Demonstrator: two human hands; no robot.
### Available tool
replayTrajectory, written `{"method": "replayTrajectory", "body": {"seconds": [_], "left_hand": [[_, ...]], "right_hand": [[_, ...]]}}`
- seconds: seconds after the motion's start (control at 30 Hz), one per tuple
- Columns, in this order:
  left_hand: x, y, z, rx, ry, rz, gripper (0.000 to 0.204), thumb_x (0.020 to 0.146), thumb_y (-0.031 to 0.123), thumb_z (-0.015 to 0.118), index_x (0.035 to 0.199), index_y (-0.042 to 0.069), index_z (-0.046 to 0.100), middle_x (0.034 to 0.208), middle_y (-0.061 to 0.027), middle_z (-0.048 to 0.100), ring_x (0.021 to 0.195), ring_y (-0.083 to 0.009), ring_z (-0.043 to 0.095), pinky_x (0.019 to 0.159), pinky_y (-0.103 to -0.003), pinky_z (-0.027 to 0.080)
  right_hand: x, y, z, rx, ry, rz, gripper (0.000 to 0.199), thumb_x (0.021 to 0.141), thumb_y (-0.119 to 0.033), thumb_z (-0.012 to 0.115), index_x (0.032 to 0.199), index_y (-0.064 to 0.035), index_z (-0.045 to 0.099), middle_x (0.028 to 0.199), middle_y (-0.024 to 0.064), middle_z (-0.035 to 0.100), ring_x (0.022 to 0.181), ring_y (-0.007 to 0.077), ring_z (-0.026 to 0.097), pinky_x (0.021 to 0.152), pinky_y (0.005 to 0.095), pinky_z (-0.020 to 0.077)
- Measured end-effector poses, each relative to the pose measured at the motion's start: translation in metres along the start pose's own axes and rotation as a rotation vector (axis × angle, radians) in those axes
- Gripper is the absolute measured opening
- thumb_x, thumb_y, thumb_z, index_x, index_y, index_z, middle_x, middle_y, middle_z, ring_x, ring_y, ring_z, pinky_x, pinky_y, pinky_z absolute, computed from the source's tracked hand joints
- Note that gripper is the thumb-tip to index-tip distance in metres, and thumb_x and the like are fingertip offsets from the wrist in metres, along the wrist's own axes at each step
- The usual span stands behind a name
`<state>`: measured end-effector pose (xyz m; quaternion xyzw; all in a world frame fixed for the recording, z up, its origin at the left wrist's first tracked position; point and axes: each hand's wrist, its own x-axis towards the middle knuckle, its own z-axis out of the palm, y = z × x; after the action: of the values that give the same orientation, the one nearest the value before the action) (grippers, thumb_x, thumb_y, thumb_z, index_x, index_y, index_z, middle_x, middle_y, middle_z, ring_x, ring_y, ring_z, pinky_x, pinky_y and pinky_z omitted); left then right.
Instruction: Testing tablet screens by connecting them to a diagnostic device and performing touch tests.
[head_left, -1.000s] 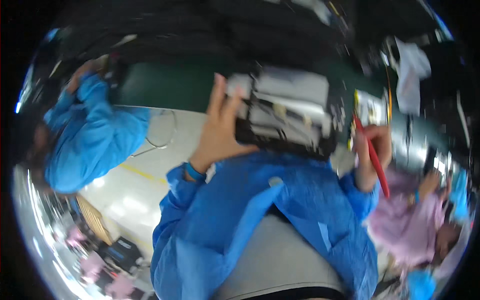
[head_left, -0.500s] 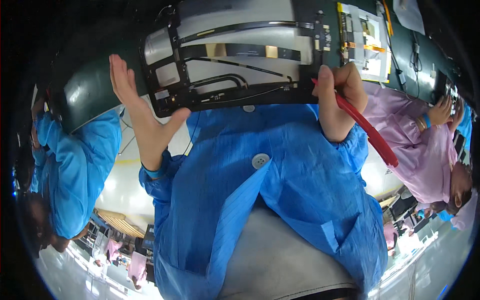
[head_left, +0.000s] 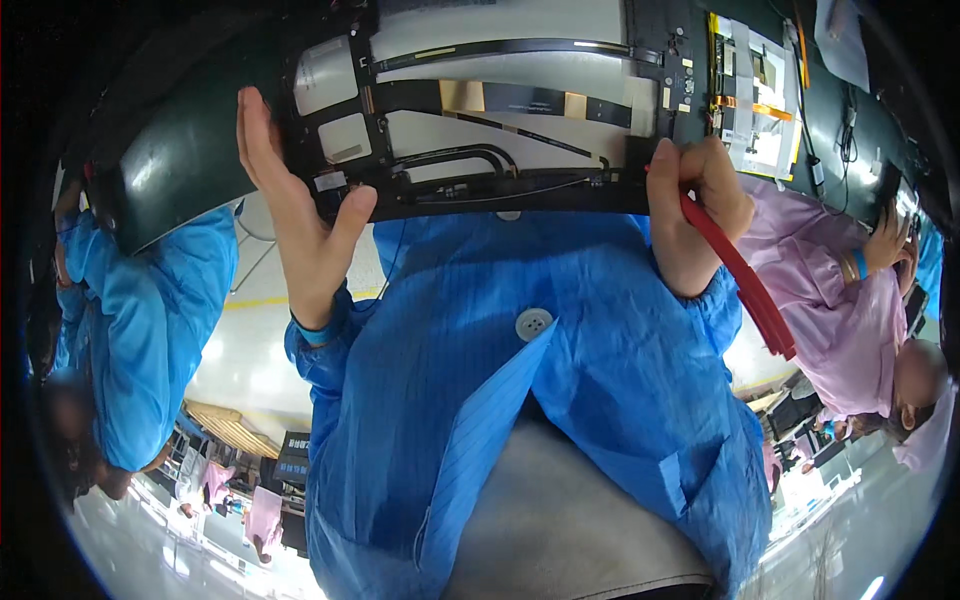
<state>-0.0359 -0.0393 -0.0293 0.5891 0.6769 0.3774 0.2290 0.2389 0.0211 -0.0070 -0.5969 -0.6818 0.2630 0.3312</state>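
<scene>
A wide opened electronic device (head_left: 560, 190), with a black frame, silver plates and dark flex cables, lies at the top middle in front of my body. My left hand (head_left: 305, 215) is at its near left corner, fingers stretched up along the left side and thumb spread over the near edge. Nothing is gripped in that hand. At the near right corner, my right hand (head_left: 695, 220) is closed round red tweezers (head_left: 740, 270), whose thick end slants down to the right. Its thumb lies close to the frame; the tweezers' tips are hidden by the fingers.
A flat yellow-edged part with clear tape and orange strips (head_left: 755, 100) lies right of the device on the dark green table (head_left: 180, 180). Beyond it run black cables (head_left: 848, 140). A person in blue (head_left: 160, 340) sits left, another in pink (head_left: 810, 290) right.
The device appears slightly farther right and higher in view, and both hands have shifted right too. My left thumb has risen over the near edge. The tweezers' thick end hangs a little lower.
</scene>
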Motion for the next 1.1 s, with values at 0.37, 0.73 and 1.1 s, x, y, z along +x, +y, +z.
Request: {"method": "replayTrajectory", "body": {"seconds": [0.37,0.73,1.1], "left_hand": [[0.013,0.007,0.000,-0.132,0.115,-0.044,0.074,0.085,0.037,0.052,0.143,0.001,0.022,0.145,-0.0187,0.029,0.135,-0.0305,0.026,0.111,-0.038,0.014],[0.015,0.004,0.004,-0.399,0.031,-0.021,0.076,0.079,0.021,0.053,0.144,-0.001,0.019,0.150,-0.0153,0.020,0.139,-0.0249,0.018,0.112,-0.032,0.010],[0.021,0.007,-0.001,-0.201,0.027,-0.063,0.068,0.079,0.000,0.050,0.142,0.001,0.025,0.143,-0.0170,0.033,0.133,-0.0273,0.031,0.110,-0.034,0.018]], "right_hand": [[-0.003,0.017,-0.035,0.428,0.105,0.191,0.021,0.084,-0.002,0.061,0.103,0.0022,0.054,0.086,0.0152,0.066,0.076,0.0175,0.065,0.070,0.0265,0.0524],[-0.015,0.015,-0.028,0.307,-0.023,0.135,0.021,0.093,-0.005,0.046,0.109,0.0036,0.057,0.095,0.0159,0.068,0.092,0.0225,0.066,0.084,0.0298,0.0494],[0.190,0.008,-0.038,-0.560,-0.111,-0.894,0.017,0.083,-0.012,0.055,0.098,-0.0056,0.050,0.087,0.0097,0.059,0.086,0.0270,0.060,0.072,0.0357,0.0506]]}}
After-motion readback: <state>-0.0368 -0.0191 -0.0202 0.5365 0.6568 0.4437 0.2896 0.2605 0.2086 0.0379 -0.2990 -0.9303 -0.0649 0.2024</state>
